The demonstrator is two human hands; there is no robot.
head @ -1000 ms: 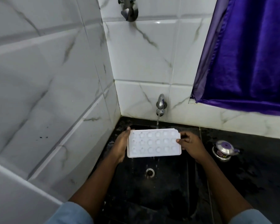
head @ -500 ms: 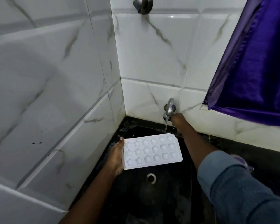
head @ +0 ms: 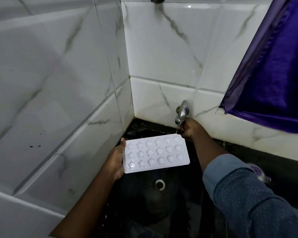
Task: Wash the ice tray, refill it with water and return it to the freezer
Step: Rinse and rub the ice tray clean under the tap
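- Mostly, the view is filled by white marbled wall tiles (head: 58, 83), which meet in a corner behind the sink.
- At the upper right a purple curtain (head: 273, 74) is seen, hanging in front of the back wall.
- Below, a black sink (head: 144, 212) is set into the corner.
- A blue dotted sleeve (head: 248, 194) is worn on the right arm, which is stretched over the sink toward the back wall.
- The white tray (head: 155, 154) is held flat above the sink, cavities up, with star shapes at its left end and heart shapes at its right. Its far right corner is just below the tap.
- The left hand (head: 116, 158) is closed on the left short edge of the tray, with the thumb at the far corner.
- The right hand (head: 190, 128) is laid against the tap; whether its fingers are closed round it cannot be told.
- From the metal tap (head: 181, 112) a thin stream of water is seen.
- The round drain (head: 160, 184) is seen in the sink floor, close under the tray's near edge.
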